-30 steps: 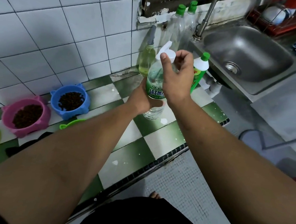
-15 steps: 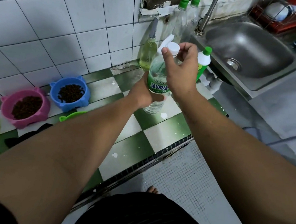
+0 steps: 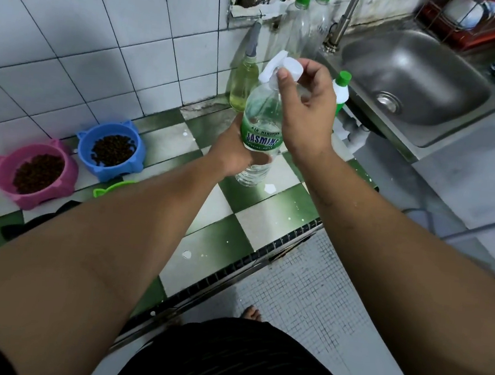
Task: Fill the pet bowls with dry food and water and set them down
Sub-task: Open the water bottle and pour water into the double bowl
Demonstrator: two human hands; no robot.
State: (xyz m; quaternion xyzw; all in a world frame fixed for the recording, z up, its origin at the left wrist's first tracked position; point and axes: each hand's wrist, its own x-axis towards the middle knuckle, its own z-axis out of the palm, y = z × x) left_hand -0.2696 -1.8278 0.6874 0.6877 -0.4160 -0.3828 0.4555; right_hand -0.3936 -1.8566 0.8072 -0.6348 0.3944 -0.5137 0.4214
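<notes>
Green-and-white checkered surface point(image 3: 270, 220) carries a pink bowl point(image 3: 35, 174) and blue bowl point(image 3: 111, 150), both holding dry food. Above it, the left hand point(image 3: 233, 152) grips a clear water bottle point(image 3: 261, 127); the right hand point(image 3: 305, 108) pinches its white cap point(image 3: 292, 67).

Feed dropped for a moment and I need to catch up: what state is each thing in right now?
Water bottle: upright, held by left hand, partly full.
Cap: white, in the right hand fingers at the bottle's mouth.
Blue bowl: on the counter, holds dry food.
Pink bowl: on the counter, holds dry food.
Green bowl: mostly hidden by the arm, contents unseen.
Sink: no dishes, tap off.
</notes>
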